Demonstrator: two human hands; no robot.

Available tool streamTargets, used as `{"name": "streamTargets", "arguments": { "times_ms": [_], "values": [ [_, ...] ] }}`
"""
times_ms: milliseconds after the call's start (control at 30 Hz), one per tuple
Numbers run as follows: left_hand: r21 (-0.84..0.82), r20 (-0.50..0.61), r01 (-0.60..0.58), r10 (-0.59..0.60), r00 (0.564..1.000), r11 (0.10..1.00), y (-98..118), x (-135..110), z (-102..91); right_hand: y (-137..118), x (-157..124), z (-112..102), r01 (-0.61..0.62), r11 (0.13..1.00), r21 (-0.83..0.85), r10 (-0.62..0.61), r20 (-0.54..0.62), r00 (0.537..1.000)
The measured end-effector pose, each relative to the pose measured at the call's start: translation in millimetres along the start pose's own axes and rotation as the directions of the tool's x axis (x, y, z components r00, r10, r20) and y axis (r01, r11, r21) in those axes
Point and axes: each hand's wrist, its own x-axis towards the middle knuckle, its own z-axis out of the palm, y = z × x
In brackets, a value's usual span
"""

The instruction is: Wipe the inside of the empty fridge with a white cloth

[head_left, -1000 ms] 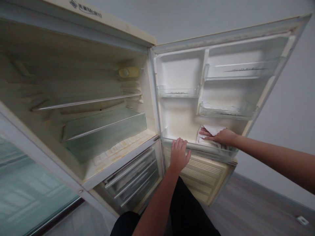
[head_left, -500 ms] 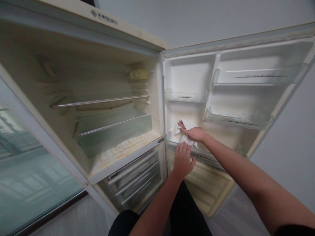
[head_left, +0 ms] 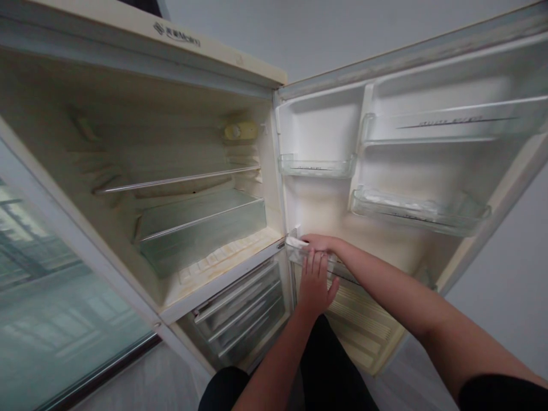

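An empty fridge stands open, its door (head_left: 505, 188) swung out to the right. My right hand (head_left: 322, 243) presses a white cloth (head_left: 294, 241) onto the left end of the door's bottom shelf (head_left: 406, 268), close to the hinge. The fingers lie closed on the cloth. My left hand (head_left: 313, 282) rests flat on the front rail of that same shelf just below, fingers stretched out and holding nothing.
Clear door bins (head_left: 317, 166) (head_left: 417, 209) (head_left: 445, 123) hang higher up on the door. Inside the fridge are a wire shelf (head_left: 175, 180), a glass shelf (head_left: 201, 220) and a yellow lamp cover (head_left: 240, 131). Freezer drawers (head_left: 240, 311) sit below. A glass panel (head_left: 55, 319) is at left.
My right hand has swept the cloth leftward along the bottom door shelf, from its right part to the hinge end. My left hand has stayed on the shelf rail.
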Motion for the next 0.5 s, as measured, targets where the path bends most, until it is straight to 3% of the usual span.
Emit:
{"name": "streamTargets", "arguments": {
  "times_ms": [100,267,400,500],
  "values": [
    [0.003,0.033,-0.041,0.041,0.999,0.999,-5,-1,-2.4,1,-3,0,-0.01,1.0,0.011,0.008,0.125,0.992],
    [-0.005,0.056,-0.052,0.052,0.997,0.999,-8,1,-4.1,4,-19,-5,0.049,0.997,-0.061,-0.036,0.202,0.979],
    [0.024,0.035,-0.029,0.028,0.999,0.999,-5,1,-0.6,10,-51,-12,0.132,0.96,-0.247,-0.064,0.267,0.962],
    [0.047,0.029,-0.025,0.024,0.999,0.999,-3,1,2.2,12,-87,-22,0.074,0.955,-0.286,0.022,0.317,0.948]
  ]
}}
